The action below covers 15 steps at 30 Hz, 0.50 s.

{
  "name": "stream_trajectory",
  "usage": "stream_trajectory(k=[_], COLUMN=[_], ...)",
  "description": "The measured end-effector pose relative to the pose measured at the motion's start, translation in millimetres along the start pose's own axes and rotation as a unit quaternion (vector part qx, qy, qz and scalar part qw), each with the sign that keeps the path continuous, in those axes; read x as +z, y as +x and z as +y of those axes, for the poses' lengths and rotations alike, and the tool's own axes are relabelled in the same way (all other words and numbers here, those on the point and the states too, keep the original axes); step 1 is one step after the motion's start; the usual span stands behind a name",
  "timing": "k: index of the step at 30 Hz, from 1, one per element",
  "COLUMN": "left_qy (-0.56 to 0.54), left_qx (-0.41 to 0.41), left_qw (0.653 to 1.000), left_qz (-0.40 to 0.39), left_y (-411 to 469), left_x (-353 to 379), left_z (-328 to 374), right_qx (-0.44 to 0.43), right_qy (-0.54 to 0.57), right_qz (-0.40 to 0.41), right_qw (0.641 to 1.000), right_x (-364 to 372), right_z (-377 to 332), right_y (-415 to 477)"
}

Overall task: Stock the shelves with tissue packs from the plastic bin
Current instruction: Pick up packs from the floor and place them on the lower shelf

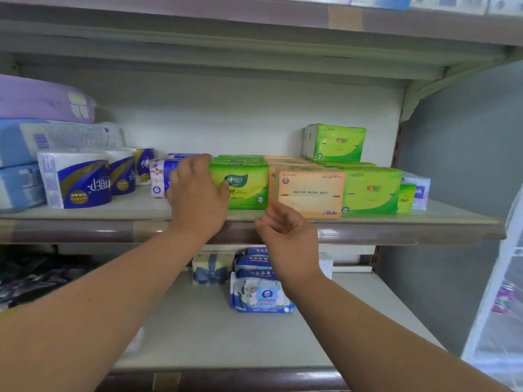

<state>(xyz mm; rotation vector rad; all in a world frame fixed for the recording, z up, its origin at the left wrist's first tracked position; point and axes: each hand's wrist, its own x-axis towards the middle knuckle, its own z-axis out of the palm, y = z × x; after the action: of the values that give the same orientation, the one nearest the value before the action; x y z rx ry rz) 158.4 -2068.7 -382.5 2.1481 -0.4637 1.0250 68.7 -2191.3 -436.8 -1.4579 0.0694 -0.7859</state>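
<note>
Head view: left fingers (pixel 198 166) grip a green pack (pixel 249 190) on the beige shelf (pixel 135 206); right fingers (pixel 271 222) loosely curled, empty.

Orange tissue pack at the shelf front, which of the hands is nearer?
Right. The right hand hangs just below the lower left corner of the orange pack; the left hand grips the green pack farther left.

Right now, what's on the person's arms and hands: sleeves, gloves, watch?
Nothing worn that shows. The left hand and right hand are bare: no gloves, rings or watch. The left forearm and right forearm are uncovered to the frame edge, no sleeve in view.
</note>
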Motion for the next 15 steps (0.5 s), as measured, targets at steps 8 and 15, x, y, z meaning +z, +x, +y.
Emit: stream_trajectory(k=[8,15], left_qy=[-0.370,-0.442], left_qx=[-0.017,-0.136], left_qw=[0.926,0.834], left_qz=[-0.072,-0.301], left_y=[-130,-241], left_x=[67,150], left_z=[70,151], right_qx=[0.032,0.040], right_qy=[-0.036,-0.249], right_qz=[0.053,0.111], right_qw=[0.997,0.961], right_x=[-65,-223], right_z=[22,44], right_y=[-29,-74])
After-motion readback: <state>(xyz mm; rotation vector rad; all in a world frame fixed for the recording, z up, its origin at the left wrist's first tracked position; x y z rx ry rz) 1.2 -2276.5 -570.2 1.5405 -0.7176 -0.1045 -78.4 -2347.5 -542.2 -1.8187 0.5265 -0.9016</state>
